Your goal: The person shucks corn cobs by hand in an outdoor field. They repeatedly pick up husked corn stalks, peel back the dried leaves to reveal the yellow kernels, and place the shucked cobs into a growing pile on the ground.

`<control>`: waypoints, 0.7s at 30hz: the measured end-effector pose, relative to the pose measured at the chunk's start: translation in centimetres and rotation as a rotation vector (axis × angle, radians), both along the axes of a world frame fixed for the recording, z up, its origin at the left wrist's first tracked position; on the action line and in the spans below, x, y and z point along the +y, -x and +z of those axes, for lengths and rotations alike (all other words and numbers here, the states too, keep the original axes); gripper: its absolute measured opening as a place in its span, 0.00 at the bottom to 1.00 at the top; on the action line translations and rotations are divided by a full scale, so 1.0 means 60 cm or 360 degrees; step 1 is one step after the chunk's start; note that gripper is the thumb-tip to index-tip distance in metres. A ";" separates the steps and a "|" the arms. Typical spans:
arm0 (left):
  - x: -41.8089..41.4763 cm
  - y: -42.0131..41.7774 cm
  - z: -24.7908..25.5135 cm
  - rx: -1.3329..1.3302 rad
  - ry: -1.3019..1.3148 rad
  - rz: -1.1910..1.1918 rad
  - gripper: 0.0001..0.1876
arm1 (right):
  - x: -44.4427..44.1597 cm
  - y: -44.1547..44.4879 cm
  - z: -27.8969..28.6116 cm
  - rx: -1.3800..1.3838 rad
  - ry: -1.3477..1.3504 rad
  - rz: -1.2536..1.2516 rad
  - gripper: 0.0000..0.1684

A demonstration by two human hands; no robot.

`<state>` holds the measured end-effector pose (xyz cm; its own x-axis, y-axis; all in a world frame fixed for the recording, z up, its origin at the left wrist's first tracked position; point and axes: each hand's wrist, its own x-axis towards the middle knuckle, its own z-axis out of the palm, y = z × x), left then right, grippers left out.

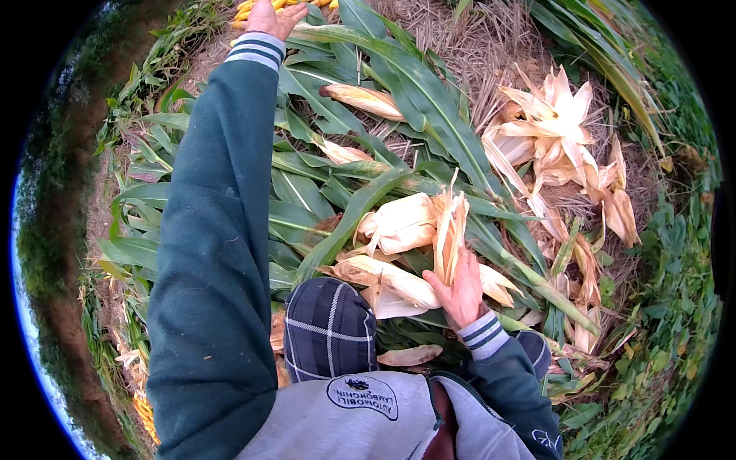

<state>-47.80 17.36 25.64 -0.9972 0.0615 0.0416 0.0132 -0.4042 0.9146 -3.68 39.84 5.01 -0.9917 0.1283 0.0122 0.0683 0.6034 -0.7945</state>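
Observation:
My left hand (275, 18) is stretched far forward at the top edge, palm showing and fingers apart, beside husked yellow corn cobs (244, 10) that the frame cuts off. Nearer my body, my right hand (462, 287) is closed around dry, pale corn husks (449, 230) that stand upright. Whether a cob is inside them cannot be told. Touching or close to this hand lie an ear in its husk (397, 282) and another dry husked bundle (405, 223). Two more ears in dry husk, one farther forward (365, 102) and one nearer (344, 153), rest among green leaves.
Long green corn leaves and stalks (535, 276) cover the ground before me. Emptied dry husks (552, 126) are heaped at the right on straw (471, 46). My plaid-covered knee (330, 330) is close below. More yellow cobs (146, 417) show at lower left; leafy plants (673, 322) edge the right.

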 end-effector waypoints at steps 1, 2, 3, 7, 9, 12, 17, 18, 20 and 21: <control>-0.006 0.013 -0.060 -0.0136 0.0012 -0.0019 0.34 | -0.016 0.005 -0.005 0.0048 -0.0114 -0.0067 0.38; -0.050 0.031 -0.118 -0.0344 0.0061 -0.0043 0.33 | -0.035 0.009 -0.008 0.0112 -0.0212 -0.0096 0.38; 0.047 -0.017 -0.189 -0.0570 0.0074 -0.0099 0.32 | -0.023 0.022 -0.034 0.0068 -0.0188 -0.0250 0.34; 0.025 -0.048 -0.353 -0.0888 0.0374 0.0068 0.27 | -0.032 0.040 -0.095 -0.0072 -0.0229 -0.0366 0.33; 0.032 -0.039 -0.392 -0.0909 0.0380 0.0190 0.27 | -0.031 0.042 -0.109 -0.0102 -0.0294 -0.0431 0.34; -0.009 0.012 -0.434 -0.0810 0.0270 0.0270 0.26 | -0.038 0.046 -0.110 -0.0106 -0.0336 -0.0454 0.34; -0.022 0.074 -0.484 -0.1000 0.0181 0.0326 0.23 | -0.037 0.045 -0.126 -0.0084 -0.0403 -0.0477 0.34; -0.021 0.081 -0.491 -0.1003 0.0090 0.0295 0.23 | -0.036 0.046 -0.126 -0.0079 -0.0413 -0.0482 0.34; -0.005 0.085 -0.496 -0.1001 -0.0118 0.0274 0.25 | -0.036 0.045 -0.127 -0.0145 -0.0391 -0.0491 0.32; -0.010 0.089 -0.489 -0.0976 -0.0231 0.0304 0.28 | -0.038 0.049 -0.125 -0.0141 -0.0404 -0.0494 0.32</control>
